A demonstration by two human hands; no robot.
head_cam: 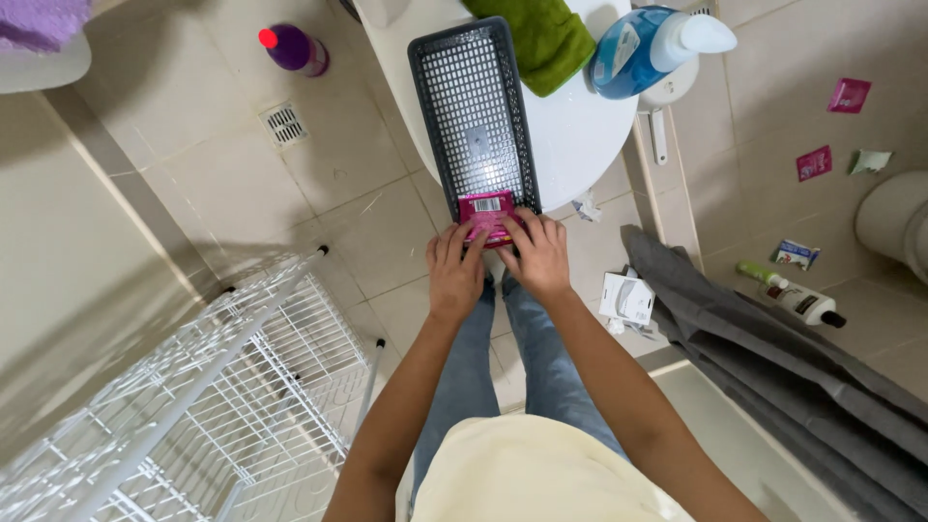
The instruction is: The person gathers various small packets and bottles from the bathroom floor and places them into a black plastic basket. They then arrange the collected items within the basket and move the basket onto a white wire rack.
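White wire racking (193,406) fills the floor to your left and a grey towel (764,358) sprawls across the tiles to your right, so you stand hemmed between them before the round white table (580,135), where a dark plastic mesh basket (474,106) lies lengthwise beside a folded green cloth (541,39) and a blue pump bottle (648,43). Your left hand (454,271) and right hand (536,256) both grip a small pink packet (486,215) by its near edge, fingers curled over it at the basket's near end. Smaller things lie well apart: a purple bottle (295,48), a white box (626,298), a green-capped tube (793,293) and pink sachets (849,95).
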